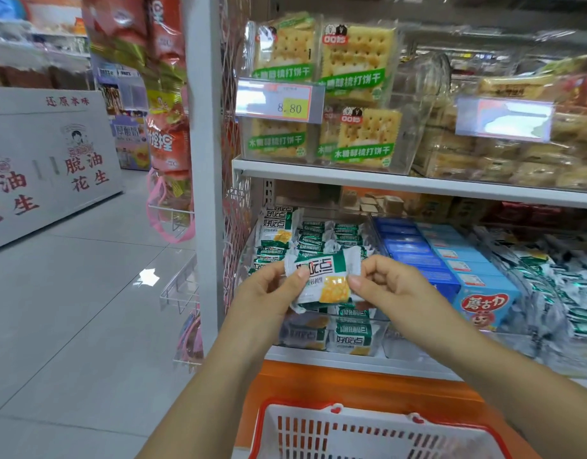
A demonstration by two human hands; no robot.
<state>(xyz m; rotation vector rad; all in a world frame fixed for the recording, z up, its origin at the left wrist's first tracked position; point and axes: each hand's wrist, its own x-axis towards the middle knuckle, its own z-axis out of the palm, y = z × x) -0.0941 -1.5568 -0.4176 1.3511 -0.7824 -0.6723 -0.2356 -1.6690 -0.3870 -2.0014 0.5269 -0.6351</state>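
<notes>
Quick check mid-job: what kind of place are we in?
Most likely a grocery or snack shop: white shelf of packaged crackers, a price tag reading 8.80, and a red-and-white plastic shopping basket below the green-and-white snack packet being held.

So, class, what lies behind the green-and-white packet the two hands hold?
A clear bin of matching packets. The held packet, pinched by left hand and right hand, hides the pile's middle.

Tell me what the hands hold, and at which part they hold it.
Both hold one green-and-white snack packet: the left hand pinches its left edge, the right hand pinches its right edge.
</notes>
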